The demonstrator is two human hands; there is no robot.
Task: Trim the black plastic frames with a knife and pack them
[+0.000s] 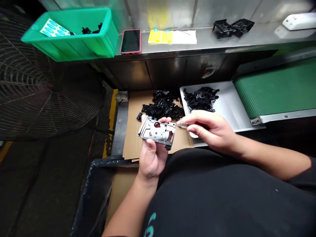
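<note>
My left hand is closed around a flat rectangular part, silver-grey on its face with dark edges and several holes. The thumb presses on its near edge, and fingertips show behind its far edge. To the right, my right hand pinches a small pointed tool, pale and blade-like. Its tip is at the right end of the part; whether it touches is too small to tell. Beyond my hands, a heap of black plastic parts lies on cardboard. More black parts fill the left side of a white tray.
A green conveyor belt runs off to the right. The metal shelf holds a green bin, a phone and black frames. On the left stand a large fan and a bag-lined bin.
</note>
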